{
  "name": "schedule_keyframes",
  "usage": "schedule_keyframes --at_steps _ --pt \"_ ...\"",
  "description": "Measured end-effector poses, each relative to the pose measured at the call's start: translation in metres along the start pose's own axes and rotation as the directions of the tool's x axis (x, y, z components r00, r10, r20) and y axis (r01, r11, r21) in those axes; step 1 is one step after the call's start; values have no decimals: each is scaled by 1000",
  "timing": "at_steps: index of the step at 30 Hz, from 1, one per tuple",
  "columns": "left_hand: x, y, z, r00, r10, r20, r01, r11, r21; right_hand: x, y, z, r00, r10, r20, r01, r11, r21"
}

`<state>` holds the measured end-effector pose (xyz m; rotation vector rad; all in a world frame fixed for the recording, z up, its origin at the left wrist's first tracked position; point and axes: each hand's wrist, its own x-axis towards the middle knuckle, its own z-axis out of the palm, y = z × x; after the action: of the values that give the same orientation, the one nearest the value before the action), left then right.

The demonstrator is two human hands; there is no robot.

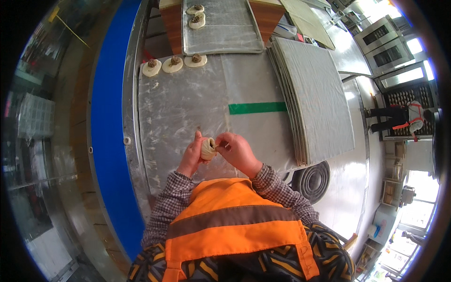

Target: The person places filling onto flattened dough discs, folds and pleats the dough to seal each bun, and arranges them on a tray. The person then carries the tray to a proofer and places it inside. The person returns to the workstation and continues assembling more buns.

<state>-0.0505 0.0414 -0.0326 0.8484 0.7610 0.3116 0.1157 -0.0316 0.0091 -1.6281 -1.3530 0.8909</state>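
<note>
A partly gathered bun (206, 149) of pale dough sits in my left hand (191, 154), whose fingers curl round its side with the thumb up. Its pleated rim still leaves a dark gap at the top. My right hand (234, 149) pinches the dough edge on the bun's right side. Farther off on the floury metal table (183, 103) lie three flat dough rounds (173, 65), each topped with a lump of brown filling. Two more filled rounds (197, 20) rest on a metal tray (225, 37) at the far edge.
To the right stands a stack of cloth-covered boards (319, 101). Green tape (257, 108) crosses the tabletop beside it. A blue strip (110, 117) runs along the left edge. Dark round ringed objects (312, 182) lie below the stack. Another person (406, 116) stands by a rack at far right.
</note>
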Motion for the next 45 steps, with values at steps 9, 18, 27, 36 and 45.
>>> schedule_keyframes --at_steps 9,18,27,36,45 --pt "-9 4 -4 998 27 -59 -12 971 237 -9 -11 14 992 -115 -43 102 968 -231" --pt "-16 10 2 975 216 -40 -193 929 317 -2 -7 9 998 -64 21 67 983 -168" --pt "1 9 16 975 212 -61 -208 976 67 7 -5 -7 992 -122 31 124 989 -78" --pt "9 19 38 991 -112 -72 109 993 -42 12 12 -32 895 -433 108 446 879 -168" --pt "35 6 76 931 169 -324 -182 983 -9 13 23 -62 938 -325 120 335 940 -67"
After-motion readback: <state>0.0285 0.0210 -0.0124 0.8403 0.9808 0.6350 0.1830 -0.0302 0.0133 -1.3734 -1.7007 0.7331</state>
